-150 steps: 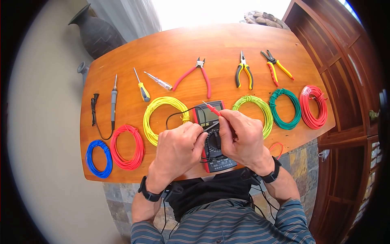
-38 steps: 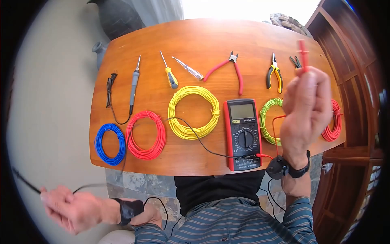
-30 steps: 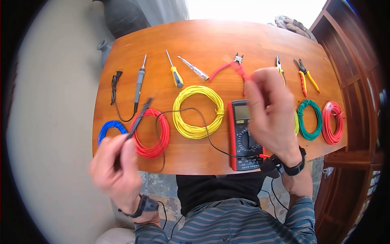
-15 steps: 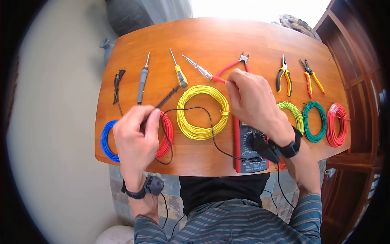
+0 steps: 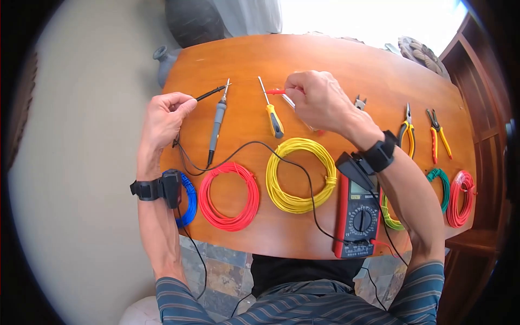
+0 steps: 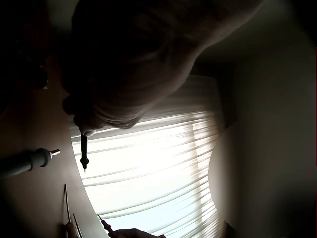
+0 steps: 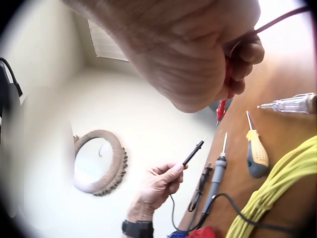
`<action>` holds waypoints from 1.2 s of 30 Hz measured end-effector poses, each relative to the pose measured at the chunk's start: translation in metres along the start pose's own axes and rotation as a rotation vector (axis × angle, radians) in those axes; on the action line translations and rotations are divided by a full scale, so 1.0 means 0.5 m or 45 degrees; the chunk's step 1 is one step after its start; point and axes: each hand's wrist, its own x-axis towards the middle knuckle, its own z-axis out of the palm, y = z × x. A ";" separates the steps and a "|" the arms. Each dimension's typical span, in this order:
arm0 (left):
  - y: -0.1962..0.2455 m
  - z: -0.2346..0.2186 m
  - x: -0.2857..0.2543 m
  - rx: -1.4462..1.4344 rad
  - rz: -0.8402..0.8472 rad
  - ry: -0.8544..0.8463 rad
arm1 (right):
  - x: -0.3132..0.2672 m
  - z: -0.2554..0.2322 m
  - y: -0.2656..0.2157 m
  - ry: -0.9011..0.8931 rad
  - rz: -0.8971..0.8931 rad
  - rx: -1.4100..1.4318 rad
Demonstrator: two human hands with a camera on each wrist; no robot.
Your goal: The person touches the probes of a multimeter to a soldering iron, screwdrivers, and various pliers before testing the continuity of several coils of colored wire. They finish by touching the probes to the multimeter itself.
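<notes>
My left hand (image 5: 167, 118) pinches a black test probe (image 5: 210, 93) between thumb and fingers, its tip overlapping the tip of the grey soldering iron (image 5: 218, 123) in the head view. In the left wrist view that probe shows against the bright window, apart from the iron. Farther right, my right hand (image 5: 320, 102) grips a red test probe (image 5: 275, 92) pointing left, across the shaft of a yellow-grey screwdriver (image 5: 274, 122). Both tips point roughly toward each other, with a gap between. The red-and-black multimeter (image 5: 362, 219) lies near the front edge, partly behind my right wrist, leads plugged in.
Yellow (image 5: 274, 176), red (image 5: 208, 197) and blue (image 5: 190, 203) wire coils lie along the front. A voltage tester (image 7: 292, 104) and cutters (image 5: 360, 102) are partly hidden by my right hand. Long-nose pliers (image 5: 404, 132) and wire strippers (image 5: 435, 140) lie at right.
The hands were together over the multimeter, then spread wide with the probes. Since then both have come over the table's left half and moved farther back, probes turned inward.
</notes>
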 end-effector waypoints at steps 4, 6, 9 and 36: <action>-0.005 0.010 0.028 0.052 -0.039 -0.087 | 0.054 0.055 0.036 -0.028 -0.032 -0.279; -0.023 0.014 0.038 0.267 -0.048 -0.134 | 0.062 0.069 0.045 -0.072 -0.023 -0.332; -0.012 0.021 0.034 0.428 -0.071 -0.125 | 0.059 0.077 0.056 -0.018 0.020 -0.265; 0.104 0.200 0.004 0.553 0.525 -0.080 | -0.149 -0.247 0.113 0.405 0.274 -0.319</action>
